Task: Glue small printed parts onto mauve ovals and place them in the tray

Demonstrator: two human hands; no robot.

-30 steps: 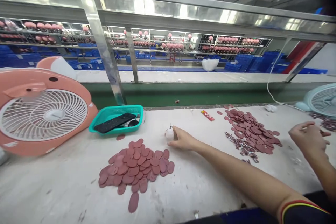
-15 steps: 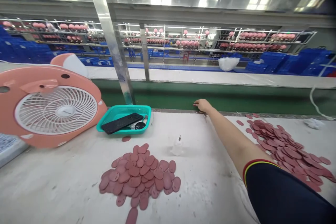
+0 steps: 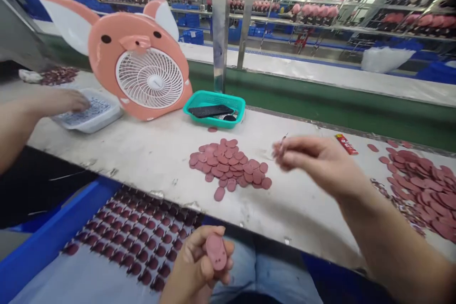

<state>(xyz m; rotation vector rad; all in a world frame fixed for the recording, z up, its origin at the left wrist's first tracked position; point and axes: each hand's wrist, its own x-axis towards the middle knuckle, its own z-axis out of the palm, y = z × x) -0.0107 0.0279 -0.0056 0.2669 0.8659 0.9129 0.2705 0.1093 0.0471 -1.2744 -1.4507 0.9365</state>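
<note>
My left hand (image 3: 194, 268) is low over my lap, fingers closed round one pink oval piece (image 3: 215, 251) with two small holes. My right hand (image 3: 315, 161) hovers above the white table (image 3: 149, 152), just right of a pile of pink oval pieces (image 3: 230, 166). Its fingertips are pinched together and blurred, and what they hold is too small to make out. A thin needle tip (image 3: 285, 136) shows just behind them. Below the table edge lies a blue-edged tray (image 3: 42, 242) with rows of dark pink pieces (image 3: 138, 242).
A bigger heap of pink pieces (image 3: 423, 185) lies at the right, with a red tube (image 3: 344, 144) beside it. A teal basket (image 3: 213, 107) holds a black remote. A pink pig-shaped fan (image 3: 142, 66) stands behind. Another person's hand (image 3: 66, 101) rests on a white tray (image 3: 90, 116) at the left.
The view has swung left and down. My right hand has come back from the table's far edge to hover near the pile. My left hand has come into view holding a pink piece.
</note>
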